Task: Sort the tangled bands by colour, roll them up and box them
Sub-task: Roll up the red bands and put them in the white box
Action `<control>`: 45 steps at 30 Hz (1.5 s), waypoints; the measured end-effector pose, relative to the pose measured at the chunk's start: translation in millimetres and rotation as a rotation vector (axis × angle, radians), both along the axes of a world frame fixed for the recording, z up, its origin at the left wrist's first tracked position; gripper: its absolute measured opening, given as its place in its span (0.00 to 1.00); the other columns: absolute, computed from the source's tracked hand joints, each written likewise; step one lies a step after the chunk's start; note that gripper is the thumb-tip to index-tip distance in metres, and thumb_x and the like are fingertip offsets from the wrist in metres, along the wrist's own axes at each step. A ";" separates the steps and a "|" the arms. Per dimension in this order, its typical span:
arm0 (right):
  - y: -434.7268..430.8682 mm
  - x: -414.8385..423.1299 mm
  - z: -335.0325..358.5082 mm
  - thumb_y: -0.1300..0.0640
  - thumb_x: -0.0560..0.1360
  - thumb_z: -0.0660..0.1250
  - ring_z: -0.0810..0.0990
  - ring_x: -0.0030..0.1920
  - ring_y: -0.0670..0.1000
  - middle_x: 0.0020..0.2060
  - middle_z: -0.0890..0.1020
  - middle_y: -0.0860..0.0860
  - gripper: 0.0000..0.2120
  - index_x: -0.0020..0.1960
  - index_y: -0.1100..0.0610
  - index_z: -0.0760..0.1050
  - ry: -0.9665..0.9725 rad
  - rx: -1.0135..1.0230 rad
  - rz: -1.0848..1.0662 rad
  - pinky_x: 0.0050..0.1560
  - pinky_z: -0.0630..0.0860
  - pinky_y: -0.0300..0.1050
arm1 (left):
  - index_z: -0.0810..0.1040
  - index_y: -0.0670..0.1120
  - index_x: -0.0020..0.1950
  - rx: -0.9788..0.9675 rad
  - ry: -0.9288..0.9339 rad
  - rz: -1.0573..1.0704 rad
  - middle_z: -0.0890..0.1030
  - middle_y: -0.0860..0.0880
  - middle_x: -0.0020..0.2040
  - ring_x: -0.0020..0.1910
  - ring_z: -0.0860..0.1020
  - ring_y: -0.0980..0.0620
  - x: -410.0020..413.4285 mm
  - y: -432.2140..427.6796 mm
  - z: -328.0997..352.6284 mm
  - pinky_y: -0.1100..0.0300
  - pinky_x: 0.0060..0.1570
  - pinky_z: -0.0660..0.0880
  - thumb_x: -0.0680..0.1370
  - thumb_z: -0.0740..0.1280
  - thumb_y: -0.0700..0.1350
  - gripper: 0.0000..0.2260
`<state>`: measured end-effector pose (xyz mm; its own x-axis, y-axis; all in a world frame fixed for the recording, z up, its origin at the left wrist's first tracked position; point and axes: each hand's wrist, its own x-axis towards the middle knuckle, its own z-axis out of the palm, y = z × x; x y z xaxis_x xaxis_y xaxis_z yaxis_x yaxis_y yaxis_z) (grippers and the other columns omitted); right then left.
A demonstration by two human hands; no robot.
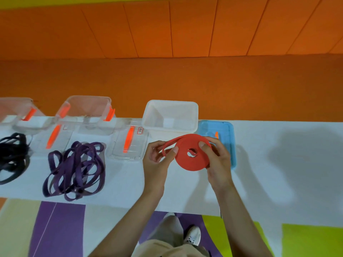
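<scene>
Black bands (11, 156) lie in a loose heap at the left edge of the white desk (278, 173), with a clear box (18, 112) behind them at the far edge. Just right of the heap a clear lid (55, 138) with an orange handle lies flat. Behind it, a second clear box (87, 112) with orange latches stands open at the far edge. In front of that box, purple bands (76, 169) sprawl in a tangle reaching the near edge. Next comes a second clear lid (128, 143), also orange-handled, and behind its right end an open white box (170, 115). Near the middle of the desk, the left hand (156, 164) pinches the loose tail of the red band (191, 156) between thumb and fingers. The band is wound into a flat coil held above the desk in front of the white box. The right hand (217, 164) grips the coil, thumb pressed on its face, fingers curled behind. A blue lid (222, 130) lies partly hidden under that hand
</scene>
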<state>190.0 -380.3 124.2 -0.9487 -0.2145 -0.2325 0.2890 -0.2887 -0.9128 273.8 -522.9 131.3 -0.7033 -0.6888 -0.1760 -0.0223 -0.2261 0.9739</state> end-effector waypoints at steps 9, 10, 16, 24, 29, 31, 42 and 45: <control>-45.4 -23.7 -6.8 0.52 0.74 0.78 0.85 0.57 0.54 0.54 0.86 0.49 0.07 0.50 0.45 0.82 -0.007 -0.002 -0.161 0.41 0.82 0.41 | 0.84 0.58 0.62 0.079 -0.075 -0.034 0.85 0.58 0.57 0.58 0.85 0.54 -25.8 -25.6 2.1 0.55 0.50 0.85 0.74 0.80 0.51 0.17; -52.2 -28.3 -7.7 0.50 0.72 0.78 0.85 0.58 0.54 0.55 0.86 0.51 0.09 0.50 0.46 0.82 -0.003 0.002 -0.188 0.42 0.82 0.40 | 0.84 0.56 0.63 0.112 -0.086 -0.027 0.85 0.56 0.57 0.59 0.85 0.52 -32.4 -32.0 1.4 0.52 0.51 0.85 0.74 0.80 0.50 0.18; -94.9 -66.9 -19.4 0.56 0.77 0.76 0.84 0.58 0.53 0.57 0.85 0.52 0.08 0.50 0.42 0.81 -0.104 -0.018 -0.213 0.48 0.83 0.47 | 0.86 0.48 0.61 0.279 -0.145 0.023 0.87 0.48 0.57 0.57 0.86 0.46 -91.4 -77.6 -4.5 0.49 0.50 0.86 0.73 0.81 0.40 0.17; -129.9 -150.9 -66.3 0.57 0.83 0.69 0.81 0.54 0.48 0.58 0.80 0.54 0.10 0.61 0.55 0.70 -0.234 0.360 0.004 0.51 0.83 0.49 | 0.86 0.43 0.61 0.361 -0.273 0.038 0.87 0.43 0.58 0.58 0.86 0.43 -183.3 -136.4 -39.6 0.48 0.52 0.85 0.73 0.81 0.37 0.17; -154.8 -193.9 -97.5 0.55 0.85 0.65 0.80 0.62 0.64 0.59 0.77 0.60 0.16 0.65 0.64 0.66 -0.176 0.718 0.175 0.62 0.78 0.69 | 0.84 0.42 0.63 0.486 -0.394 -0.002 0.86 0.41 0.59 0.59 0.84 0.44 -232.0 -163.3 -77.4 0.55 0.44 0.81 0.73 0.79 0.34 0.19; -164.7 -208.5 -109.0 0.56 0.85 0.64 0.80 0.62 0.65 0.61 0.77 0.63 0.16 0.67 0.65 0.66 -0.217 0.753 0.211 0.62 0.78 0.70 | 0.84 0.42 0.64 0.489 -0.447 -0.017 0.86 0.41 0.58 0.57 0.83 0.44 -249.5 -172.1 -92.5 0.55 0.44 0.81 0.74 0.79 0.34 0.19; -190.1 -229.7 -158.8 0.54 0.85 0.63 0.78 0.61 0.59 0.65 0.76 0.60 0.35 0.83 0.62 0.47 -0.416 0.956 0.390 0.62 0.81 0.61 | 0.85 0.42 0.59 0.460 -0.657 -0.043 0.85 0.40 0.59 0.62 0.82 0.39 -286.0 -192.4 -175.1 0.44 0.65 0.79 0.73 0.78 0.33 0.16; -194.0 -230.3 -168.9 0.53 0.84 0.66 0.77 0.66 0.63 0.70 0.73 0.63 0.42 0.84 0.64 0.42 -0.424 0.971 0.397 0.64 0.80 0.62 | 0.83 0.39 0.63 0.476 -0.670 -0.038 0.84 0.39 0.61 0.63 0.82 0.38 -288.6 -192.2 -187.0 0.44 0.67 0.78 0.73 0.78 0.32 0.19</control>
<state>-40.3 -574.3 -44.7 -0.6585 -0.0361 -0.7518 0.5422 0.6700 -0.5071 -14.8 -715.1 -55.7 -0.3668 -0.4123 -0.8339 -0.5805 -0.5990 0.5515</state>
